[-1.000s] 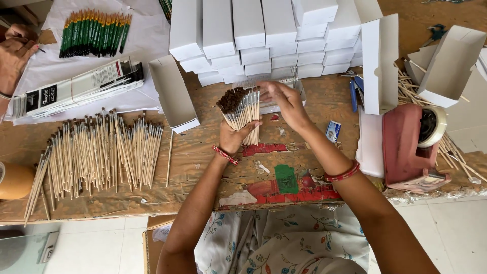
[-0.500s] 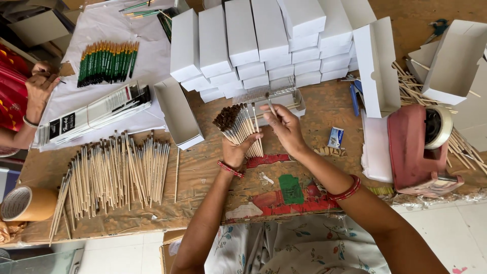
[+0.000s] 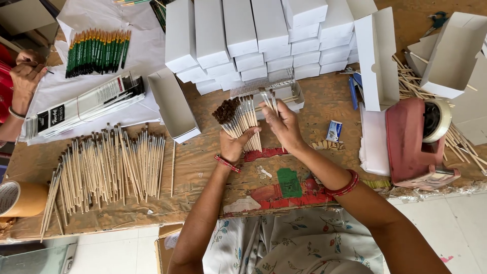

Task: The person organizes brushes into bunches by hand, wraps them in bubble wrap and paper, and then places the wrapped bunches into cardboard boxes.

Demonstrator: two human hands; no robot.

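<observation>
Basically, left hand (image 3: 234, 145) clenched round brush bundle (image 3: 238, 119) above tabletop (image 3: 203, 167); right hand (image 3: 281, 122) pinching a few brushes (image 3: 268, 99). Light, stiff, slippy sticks w/ soft tips; grip mid-handle.

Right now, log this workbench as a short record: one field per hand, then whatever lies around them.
left hand: holds a fanned bunch of paintbrushes, bristles up
right hand: pinches a few brushes at the right of that bunch
loose brushes: spread in a row on the table, left of the hands
white boxes: stacked behind the hands
open box: lies between the row and the hands
tape dispenser: red, at right
green-handled brushes: far left, on white paper
another person's hand: at left edge
</observation>
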